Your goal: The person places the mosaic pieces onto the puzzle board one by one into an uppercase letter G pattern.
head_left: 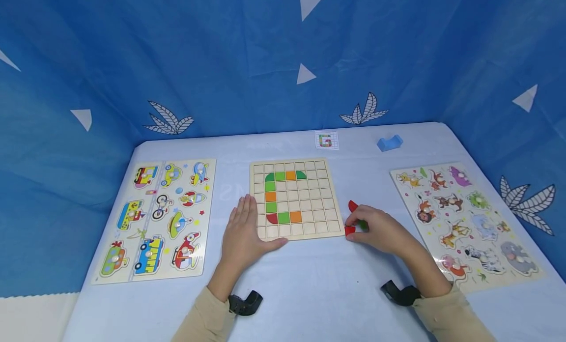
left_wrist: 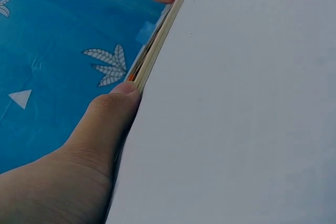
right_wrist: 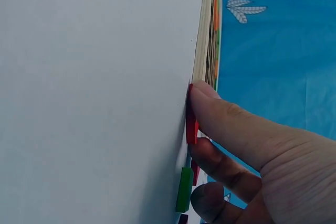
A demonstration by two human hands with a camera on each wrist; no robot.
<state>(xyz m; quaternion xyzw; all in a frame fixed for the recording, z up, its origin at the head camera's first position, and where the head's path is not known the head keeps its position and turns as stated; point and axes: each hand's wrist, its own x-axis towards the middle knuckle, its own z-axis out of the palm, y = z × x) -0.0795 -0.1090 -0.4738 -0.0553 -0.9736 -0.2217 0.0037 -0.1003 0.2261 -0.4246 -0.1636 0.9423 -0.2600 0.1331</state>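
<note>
A wooden grid board [head_left: 309, 194] lies mid-table, with green, orange and red tiles set in a C-like shape. My left hand [head_left: 242, 229] rests at its lower left corner, fingers straight along the left side and thumb against the near edge; the left wrist view shows the thumb [left_wrist: 113, 108] on that edge. Beside the board's lower right corner, my right hand [head_left: 376, 229] pinches a red tile [right_wrist: 192, 121] between thumb and index finger, low at the table. A green piece [right_wrist: 184, 190] and another red piece [head_left: 352, 206] lie by the right fingers, partly hidden.
A vehicle puzzle board [head_left: 168, 219] lies at left, an animal puzzle board [head_left: 464, 224] at right. Behind the grid board are a small pattern card [head_left: 326, 140] and a blue block [head_left: 390, 143]. A blue curtain [head_left: 247, 62] stands along the back.
</note>
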